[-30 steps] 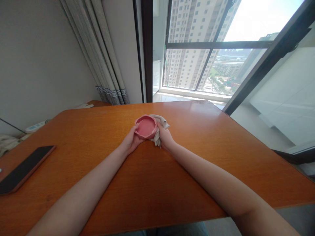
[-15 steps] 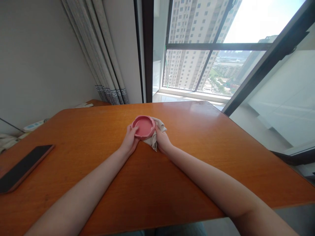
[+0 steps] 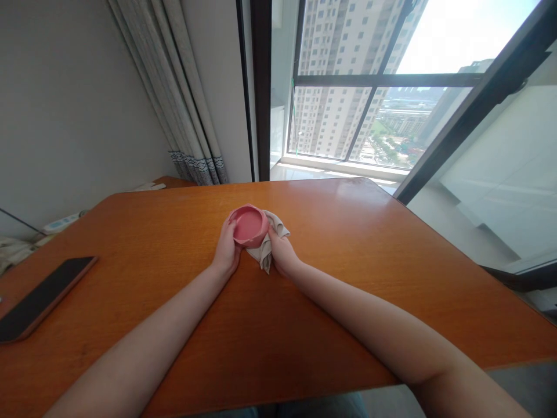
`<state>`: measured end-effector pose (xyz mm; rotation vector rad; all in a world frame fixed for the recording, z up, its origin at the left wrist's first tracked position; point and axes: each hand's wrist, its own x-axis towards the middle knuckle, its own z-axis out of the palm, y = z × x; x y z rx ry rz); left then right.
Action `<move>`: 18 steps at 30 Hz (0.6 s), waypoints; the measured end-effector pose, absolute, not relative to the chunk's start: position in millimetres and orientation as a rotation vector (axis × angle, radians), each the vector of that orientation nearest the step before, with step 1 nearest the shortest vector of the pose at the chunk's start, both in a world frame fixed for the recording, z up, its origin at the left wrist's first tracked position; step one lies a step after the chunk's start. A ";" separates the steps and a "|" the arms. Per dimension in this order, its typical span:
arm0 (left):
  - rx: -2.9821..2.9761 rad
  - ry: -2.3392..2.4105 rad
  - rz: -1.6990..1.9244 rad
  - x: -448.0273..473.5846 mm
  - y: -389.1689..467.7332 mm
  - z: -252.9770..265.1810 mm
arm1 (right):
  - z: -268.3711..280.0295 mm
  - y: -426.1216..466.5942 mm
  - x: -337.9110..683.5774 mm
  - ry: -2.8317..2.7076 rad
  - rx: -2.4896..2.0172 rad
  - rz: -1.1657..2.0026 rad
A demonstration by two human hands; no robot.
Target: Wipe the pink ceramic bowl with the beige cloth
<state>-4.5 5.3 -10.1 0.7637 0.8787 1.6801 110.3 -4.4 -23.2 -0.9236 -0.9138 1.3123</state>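
- Your left hand has hold of the pink dish by its left side. Your thumb is bent over the rim, and most of your fingers are hidden by the dish.
- Your right hand is closed on the pale cloth. It pinches the cloth up against the right side of the dish, with the thumb close to the rim.
- The pink dish is between your two hands, over the far half of the brown table. It is round, with a wavy rim, and it tips a little so you can see down inside it.
- You cannot tell if the bottom of the dish touches the table.
- The cloth is all bunched up. One part sticks out behind your right hand, and another part hangs down below the dish, between your hands.
- Off to your left, well apart from the dish, a flat black thing with a reddish edge lies on the table.
- Past the table, on the left, hangs a gray curtain with a dark wavy band near the bottom.
- Past the table, on the right, is a big window, and a tall building shows through it.
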 end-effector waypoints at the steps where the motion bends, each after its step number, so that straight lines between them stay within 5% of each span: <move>1: 0.769 0.877 1.648 -4.3 4.9 -10.2 | -22.0 -3.0 112.3 -0.893 -0.937 1.298; 18: 0.792 1.061 1.725 -8.0 7.1 -10.7 | -12.1 -4.0 112.5 -0.741 -0.859 1.500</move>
